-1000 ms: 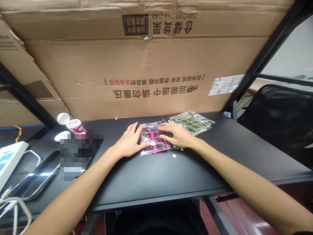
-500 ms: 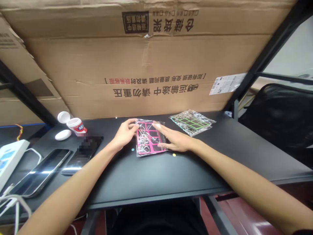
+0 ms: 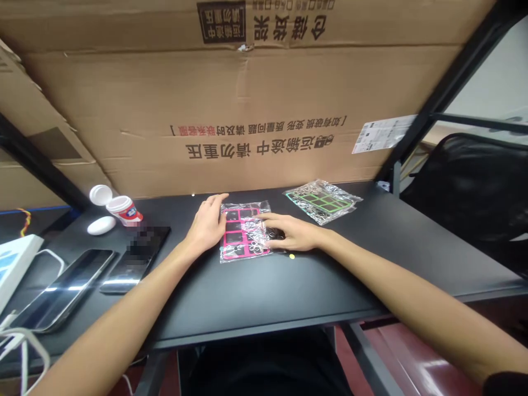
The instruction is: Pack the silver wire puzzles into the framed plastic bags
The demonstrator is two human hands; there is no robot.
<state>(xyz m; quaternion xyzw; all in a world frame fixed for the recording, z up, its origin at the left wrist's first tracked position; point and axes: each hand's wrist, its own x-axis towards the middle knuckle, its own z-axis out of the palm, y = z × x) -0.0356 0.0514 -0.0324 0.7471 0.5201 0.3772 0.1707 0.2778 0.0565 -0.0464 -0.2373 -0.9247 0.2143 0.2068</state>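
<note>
A clear plastic bag (image 3: 237, 238) with a pink-framed black grid and metal rings lies on the black table. Along the bag's left edge rests my left hand (image 3: 207, 223), its fingers apart and touching the plastic. My right hand (image 3: 291, 232) is at the bag's right side, fingers curved over the rings inside; whether they pinch the plastic is hard to make out. Behind my right hand lies a second clear bag (image 3: 324, 202) with a green-framed grid and rings, touched by neither hand.
At the left are an open red and white bottle (image 3: 125, 210), a white oval object (image 3: 101, 225), two dark phones (image 3: 66, 289) and white cables (image 3: 25, 341). Cardboard (image 3: 247, 99) stands along the table's back. A black chair (image 3: 474, 187) is at the right.
The pink grid's bag now shows the grid at its left and the rings at its right, where the rings were at the left before. My left hand's fingers have moved off the bag's top.
</note>
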